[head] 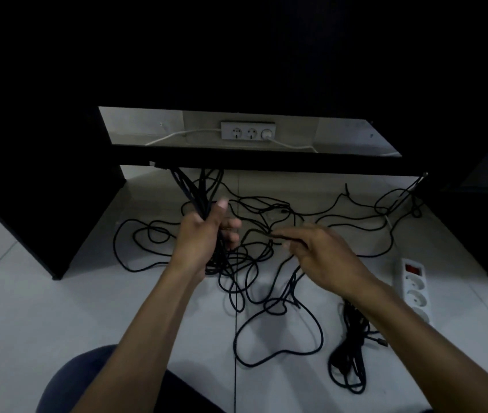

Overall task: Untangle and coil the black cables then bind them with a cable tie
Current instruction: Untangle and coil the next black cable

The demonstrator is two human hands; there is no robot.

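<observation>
While left hand (204, 234) grips a bunch of black cables (254, 263) running up to desk rail (266, 165), right hand (323, 254) pinches one strand; rest sprawls over floor (43, 293) w/ white power strip (414, 289) near right edge.

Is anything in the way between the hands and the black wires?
No. The left hand already grips a bunch of black cables hanging from the desk, and the right hand pinches one strand. Loose loops lie tangled on the floor around them.
</observation>
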